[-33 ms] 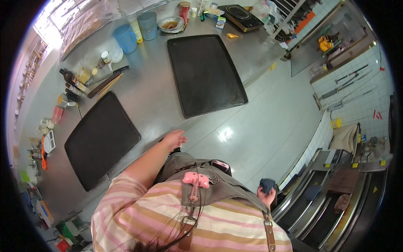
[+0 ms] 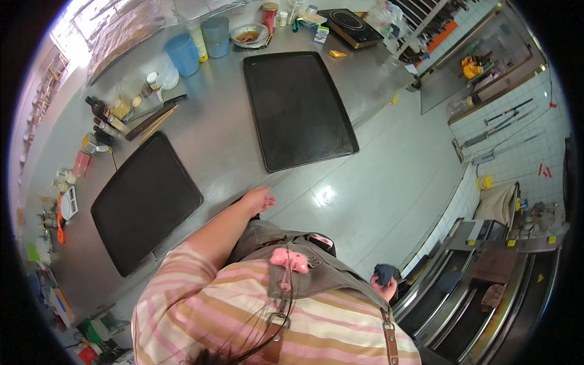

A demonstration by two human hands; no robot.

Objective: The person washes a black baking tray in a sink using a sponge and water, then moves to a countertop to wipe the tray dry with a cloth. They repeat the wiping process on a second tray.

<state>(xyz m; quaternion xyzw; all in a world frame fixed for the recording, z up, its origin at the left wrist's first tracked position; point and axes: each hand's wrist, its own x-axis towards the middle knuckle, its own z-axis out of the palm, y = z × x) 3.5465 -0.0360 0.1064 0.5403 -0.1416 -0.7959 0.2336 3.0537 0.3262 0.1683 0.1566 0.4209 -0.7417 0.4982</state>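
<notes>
Dark cloth bunched in the right hand, well apart from the table

Gripping a dark cloth [image 2: 385, 273] in the right hand [image 2: 385, 288], with fingers clamped round its lower folds, out over the floor [image 2: 344, 179] beyond the near edge of the table [image 2: 225, 137] and near the deck oven [image 2: 449, 304]. Holding nothing visible in the left hand [image 2: 258, 200], just beside that near edge, with fingers apart and loosely bent, between the baking tray [image 2: 301, 112] and the flat black baking sheet [image 2: 149, 204].

Looks like a step of simply holding the cloth, with neither pan touched. Would seem to call, in any next move, for a firm hold on slack folds and for room around the near right corner of the baking tray, apparently jutting past the table's near edge.

By material: soft-looking, crumpled fabric in the cloth; smooth, lightly reflective metal on the table; dull black, thin raised rim round the baking tray. Along the far edge, a translucent blue plastic jug [image 2: 182, 56]; by the far right corner, a glossy, flat induction cooker [image 2: 348, 28].
</notes>
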